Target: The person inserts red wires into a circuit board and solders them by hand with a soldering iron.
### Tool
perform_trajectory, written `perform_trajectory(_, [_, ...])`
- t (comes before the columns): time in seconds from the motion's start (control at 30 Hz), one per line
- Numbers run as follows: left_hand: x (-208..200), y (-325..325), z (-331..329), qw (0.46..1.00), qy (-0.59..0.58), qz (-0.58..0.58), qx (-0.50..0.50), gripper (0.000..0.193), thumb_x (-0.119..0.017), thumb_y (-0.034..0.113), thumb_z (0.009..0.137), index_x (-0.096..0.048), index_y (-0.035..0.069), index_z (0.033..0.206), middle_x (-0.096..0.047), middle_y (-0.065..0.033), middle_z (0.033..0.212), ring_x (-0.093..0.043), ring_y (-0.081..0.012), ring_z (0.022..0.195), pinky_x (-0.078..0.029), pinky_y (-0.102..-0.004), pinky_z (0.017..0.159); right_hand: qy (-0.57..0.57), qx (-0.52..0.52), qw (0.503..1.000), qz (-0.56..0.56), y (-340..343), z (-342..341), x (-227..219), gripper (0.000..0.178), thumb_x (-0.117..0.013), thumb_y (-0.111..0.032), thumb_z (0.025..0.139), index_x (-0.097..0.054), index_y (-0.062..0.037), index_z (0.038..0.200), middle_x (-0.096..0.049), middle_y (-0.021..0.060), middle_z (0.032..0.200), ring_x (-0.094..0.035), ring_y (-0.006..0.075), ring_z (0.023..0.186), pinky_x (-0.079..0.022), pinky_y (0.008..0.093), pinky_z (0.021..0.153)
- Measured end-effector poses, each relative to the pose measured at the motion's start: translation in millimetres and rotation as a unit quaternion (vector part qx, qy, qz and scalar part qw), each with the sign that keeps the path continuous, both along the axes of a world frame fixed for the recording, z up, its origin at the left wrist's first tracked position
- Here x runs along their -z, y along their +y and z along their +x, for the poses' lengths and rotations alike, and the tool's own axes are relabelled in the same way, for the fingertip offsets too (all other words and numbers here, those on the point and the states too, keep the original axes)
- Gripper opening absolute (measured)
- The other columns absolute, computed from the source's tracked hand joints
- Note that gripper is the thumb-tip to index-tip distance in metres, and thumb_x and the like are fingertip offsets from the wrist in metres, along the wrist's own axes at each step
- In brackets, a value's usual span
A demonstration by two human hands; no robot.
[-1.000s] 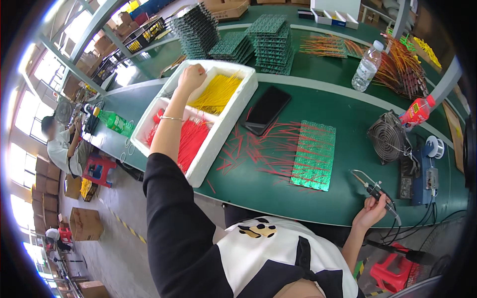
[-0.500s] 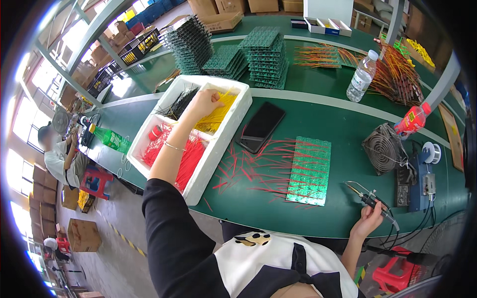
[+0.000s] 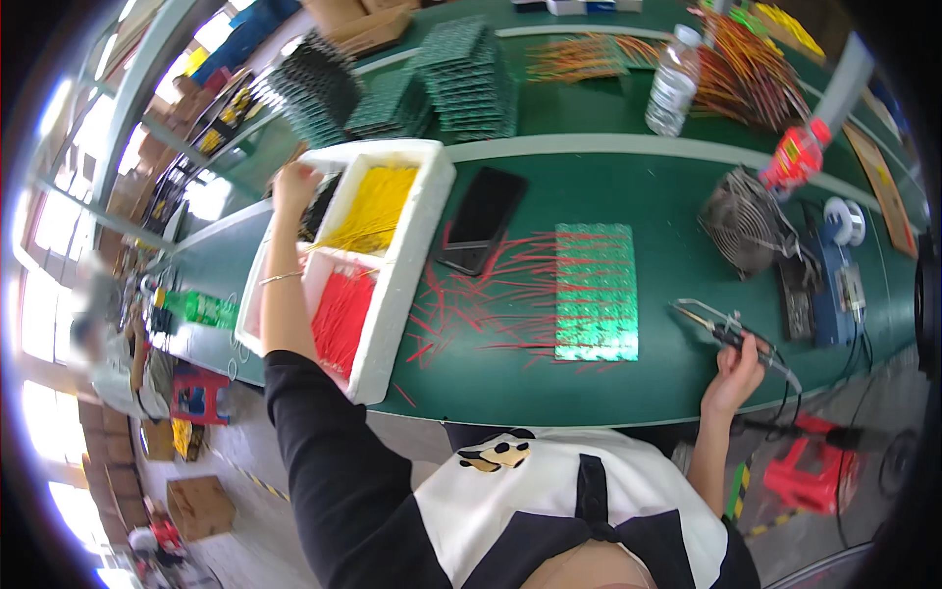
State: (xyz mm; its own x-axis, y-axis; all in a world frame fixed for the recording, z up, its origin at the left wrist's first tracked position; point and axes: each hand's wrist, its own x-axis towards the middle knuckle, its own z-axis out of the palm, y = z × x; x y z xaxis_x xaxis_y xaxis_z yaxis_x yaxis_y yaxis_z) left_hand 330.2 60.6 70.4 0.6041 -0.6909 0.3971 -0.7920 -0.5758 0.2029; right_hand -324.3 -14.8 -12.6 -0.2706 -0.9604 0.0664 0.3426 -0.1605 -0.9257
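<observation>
My left hand (image 3: 294,187) is over the far left corner of a white foam box (image 3: 400,285), beside the black wires (image 3: 319,208). Its fingers are curled together; whatever is in them, if anything, is too small to make out. Yellow wires (image 3: 378,204) and red wires (image 3: 343,319) lie in other compartments of the box. My right hand (image 3: 734,378) grips a soldering iron (image 3: 728,334) with a thin metal tube along its tip, held above the table's near right part. Left of it lies a green circuit board (image 3: 597,294) with red wires reaching out from its left side.
A black phone (image 3: 483,221) lies between box and board. Stacked circuit boards (image 3: 466,83) and a water bottle (image 3: 675,83) stand at the back. On the right are a small fan (image 3: 746,226), a red bottle (image 3: 797,157) and a blue soldering unit (image 3: 834,285). A green bottle (image 3: 201,307) lies left.
My left hand has moved from the yellow wires leftward to the black wires' side of the box. The view has shifted slightly. My right hand still holds the soldering iron.
</observation>
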Motion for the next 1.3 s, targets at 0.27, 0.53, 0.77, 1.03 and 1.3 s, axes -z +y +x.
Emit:
perform_trajectory(0.27, [45,1,0,0.995,0.092,-0.012,-0.041,0.026,-0.068,0.030,0.068,-0.067,0.008,0.082,-0.066,-0.0106,0.078,-0.063,-0.0244,0.075,-0.047,-0.0350,0.068,-0.004,-0.002,1.000,-0.018,-3,4,1,0.017,-0.047,-0.019,0.090,-0.052,-0.0030,0.086,-0.035,-0.0034,0.055,-0.027,0.0032,0.045,-0.019,0.0200,0.043])
perform_trajectory(0.53, [40,1,-2,0.948,0.161,-0.266,-0.073,0.027,-0.063,0.032,0.073,-0.069,0.010,0.087,-0.066,-0.0112,0.078,-0.062,-0.0218,0.074,-0.045,-0.0313,0.071,0.026,0.003,1.000,-0.007,3,-6,6,0.018,-0.046,-0.020,0.091,-0.051,-0.0031,0.088,-0.032,-0.0041,0.054,-0.026,0.0028,0.045,-0.018,0.0202,0.043])
perform_trajectory(0.77, [16,11,-4,0.931,0.211,-0.290,-0.071,0.028,-0.038,0.027,0.090,-0.051,0.001,0.089,-0.066,-0.0071,0.070,-0.062,-0.0188,0.056,-0.047,-0.0317,0.062,0.025,-0.006,1.000,-0.002,1,2,1,0.019,-0.047,-0.021,0.091,-0.051,-0.0035,0.085,-0.033,-0.0042,0.055,-0.026,0.0026,0.046,-0.018,0.0196,0.042])
perform_trajectory(1.03, [-14,34,0,0.954,0.163,-0.250,-0.025,0.030,-0.032,0.028,0.093,-0.043,0.002,0.083,-0.065,-0.0088,0.065,-0.062,-0.0199,0.058,-0.046,-0.0316,0.057,0.019,-0.008,1.000,-0.008,1,1,0,0.018,-0.046,-0.020,0.091,-0.051,-0.0033,0.086,-0.033,-0.0041,0.055,-0.025,0.0027,0.046,-0.018,0.0198,0.042])
perform_trajectory(1.3, [-9,33,-5,0.867,0.349,-0.355,-0.022,0.029,-0.042,0.030,0.092,-0.044,0.004,0.078,-0.037,0.0011,0.053,-0.035,-0.0095,0.040,-0.034,-0.0244,0.037,0.012,-0.016,1.000,-0.011,2,0,-2,0.018,-0.045,-0.020,0.092,-0.050,-0.0035,0.085,-0.034,-0.0038,0.055,-0.025,0.0022,0.045,-0.017,0.0191,0.042])
